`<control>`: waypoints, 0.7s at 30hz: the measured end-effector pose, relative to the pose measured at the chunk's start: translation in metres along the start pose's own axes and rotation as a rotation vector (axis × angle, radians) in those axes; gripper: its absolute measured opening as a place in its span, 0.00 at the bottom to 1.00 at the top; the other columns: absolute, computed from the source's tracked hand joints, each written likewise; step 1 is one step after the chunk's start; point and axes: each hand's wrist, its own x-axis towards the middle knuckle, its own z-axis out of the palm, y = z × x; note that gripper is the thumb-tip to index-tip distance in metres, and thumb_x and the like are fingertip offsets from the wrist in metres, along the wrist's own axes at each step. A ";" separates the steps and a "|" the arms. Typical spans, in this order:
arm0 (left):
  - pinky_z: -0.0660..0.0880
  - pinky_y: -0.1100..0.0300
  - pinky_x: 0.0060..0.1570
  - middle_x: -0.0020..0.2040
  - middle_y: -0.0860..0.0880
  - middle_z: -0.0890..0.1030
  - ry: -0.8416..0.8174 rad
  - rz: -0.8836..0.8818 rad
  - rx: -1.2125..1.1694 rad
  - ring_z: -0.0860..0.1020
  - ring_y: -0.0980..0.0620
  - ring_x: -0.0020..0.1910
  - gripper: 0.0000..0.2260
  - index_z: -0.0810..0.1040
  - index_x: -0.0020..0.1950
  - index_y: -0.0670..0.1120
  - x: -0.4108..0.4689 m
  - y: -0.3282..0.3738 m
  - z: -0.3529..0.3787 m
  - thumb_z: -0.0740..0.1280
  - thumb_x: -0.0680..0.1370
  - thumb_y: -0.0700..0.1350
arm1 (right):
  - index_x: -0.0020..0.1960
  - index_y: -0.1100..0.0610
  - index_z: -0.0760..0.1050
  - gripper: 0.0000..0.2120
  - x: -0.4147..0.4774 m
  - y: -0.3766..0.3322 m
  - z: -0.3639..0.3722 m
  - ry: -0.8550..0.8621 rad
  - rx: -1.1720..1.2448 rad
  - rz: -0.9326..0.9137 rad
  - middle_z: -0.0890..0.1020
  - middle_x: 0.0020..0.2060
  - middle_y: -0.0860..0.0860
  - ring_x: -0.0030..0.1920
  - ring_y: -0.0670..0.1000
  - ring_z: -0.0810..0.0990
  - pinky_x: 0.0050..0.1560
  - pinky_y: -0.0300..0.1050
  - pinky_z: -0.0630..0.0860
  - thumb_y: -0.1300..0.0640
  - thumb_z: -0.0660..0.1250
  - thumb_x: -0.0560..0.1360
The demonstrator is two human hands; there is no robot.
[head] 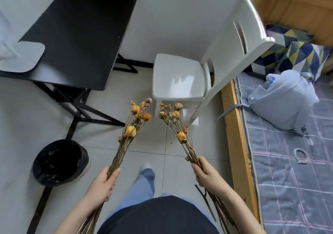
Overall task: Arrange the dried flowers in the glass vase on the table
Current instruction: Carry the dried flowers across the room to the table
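Flowers fill both hands of a standing person seen from above. The left hand [103,183] is clamped around the stems of one bunch of dried flowers [134,123], its orange and yellow heads pointing up and away. The right hand [207,177] is closed around a second bunch [175,120], whose heads lean toward the first; the two bunches stay apart. Both are held over the tiled floor [153,143], near a white chair [180,75]. The black desk [77,35] stands to the left, with a dark bin [60,161] below it. A bed [288,161] lies at right.
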 end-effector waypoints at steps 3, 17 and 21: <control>0.57 0.67 0.18 0.22 0.53 0.66 -0.037 0.026 0.045 0.60 0.57 0.19 0.07 0.70 0.47 0.43 0.038 0.040 -0.004 0.61 0.79 0.47 | 0.50 0.56 0.67 0.04 0.038 -0.027 -0.024 0.024 0.007 -0.012 0.65 0.29 0.48 0.25 0.43 0.62 0.26 0.37 0.63 0.56 0.56 0.81; 0.58 0.66 0.18 0.24 0.53 0.65 0.073 0.005 -0.031 0.61 0.57 0.20 0.09 0.71 0.51 0.44 0.161 0.171 0.024 0.60 0.79 0.49 | 0.54 0.55 0.68 0.06 0.221 -0.114 -0.139 -0.094 -0.058 -0.120 0.68 0.30 0.48 0.29 0.45 0.65 0.28 0.39 0.66 0.55 0.56 0.80; 0.59 0.66 0.19 0.24 0.53 0.66 0.134 -0.013 -0.095 0.61 0.57 0.20 0.08 0.71 0.51 0.44 0.179 0.203 0.047 0.60 0.79 0.49 | 0.53 0.58 0.68 0.07 0.264 -0.145 -0.182 -0.159 -0.093 -0.143 0.66 0.31 0.50 0.29 0.46 0.64 0.29 0.40 0.64 0.55 0.56 0.80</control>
